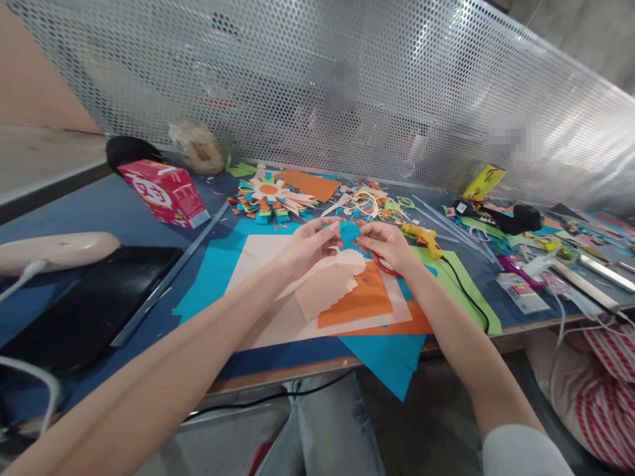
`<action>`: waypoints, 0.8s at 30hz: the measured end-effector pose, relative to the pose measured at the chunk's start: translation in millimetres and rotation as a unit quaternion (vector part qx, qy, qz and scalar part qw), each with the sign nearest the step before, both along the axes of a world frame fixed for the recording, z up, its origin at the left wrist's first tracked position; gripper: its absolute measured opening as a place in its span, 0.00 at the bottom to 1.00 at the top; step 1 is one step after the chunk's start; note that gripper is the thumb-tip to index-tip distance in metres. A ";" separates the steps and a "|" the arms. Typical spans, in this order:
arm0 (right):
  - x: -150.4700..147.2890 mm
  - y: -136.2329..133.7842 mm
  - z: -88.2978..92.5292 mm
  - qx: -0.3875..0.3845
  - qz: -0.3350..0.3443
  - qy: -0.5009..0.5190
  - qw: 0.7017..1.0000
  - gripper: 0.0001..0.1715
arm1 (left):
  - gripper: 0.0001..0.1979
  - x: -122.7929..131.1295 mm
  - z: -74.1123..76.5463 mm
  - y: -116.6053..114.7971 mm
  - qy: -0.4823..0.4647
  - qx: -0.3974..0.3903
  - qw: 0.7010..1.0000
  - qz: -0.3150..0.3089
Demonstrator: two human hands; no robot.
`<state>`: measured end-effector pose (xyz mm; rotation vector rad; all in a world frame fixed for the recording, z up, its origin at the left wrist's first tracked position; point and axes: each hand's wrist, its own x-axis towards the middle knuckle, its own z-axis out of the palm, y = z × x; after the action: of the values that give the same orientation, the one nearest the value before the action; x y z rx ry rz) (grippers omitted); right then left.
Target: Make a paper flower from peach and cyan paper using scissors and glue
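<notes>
Presently: left hand (310, 246) and right hand (389, 244) close together, both pinched on blue paper piece (350, 233), held between them just above the bench (124, 211). Beneath: scalloped cream cut-out (330, 281) on orange sheet (364, 301), loose, seemingly unjoined. Beyond: finished-looking paper flower (270, 193); glue gun (421, 235) near right hand. Judged roughly midway.

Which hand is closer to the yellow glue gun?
Right. The right hand sits just beside the yellow glue gun; the left hand is farther away, across the blue paper piece both hands hold.
</notes>
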<state>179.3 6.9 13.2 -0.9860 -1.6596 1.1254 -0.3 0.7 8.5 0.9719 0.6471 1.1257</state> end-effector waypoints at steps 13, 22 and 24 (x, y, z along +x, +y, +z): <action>-0.7 -2.0 2.3 -0.009 0.008 0.015 1.000 0.13 | 0.19 -1.3 -5.4 1.3 0.019 0.032 0.999 -0.006; 2.9 -0.5 2.1 0.008 0.024 0.022 0.999 0.13 | 0.18 -2.4 -9.4 5.1 0.012 0.041 0.999 0.010; 2.4 -0.4 1.8 0.012 0.028 0.018 0.999 0.12 | 0.18 -2.3 -8.7 4.6 0.015 0.041 0.999 0.014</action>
<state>181.7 6.5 15.0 -0.9037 -1.6774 1.1505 -2.6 5.3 -0.2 1.0541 0.6444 1.1713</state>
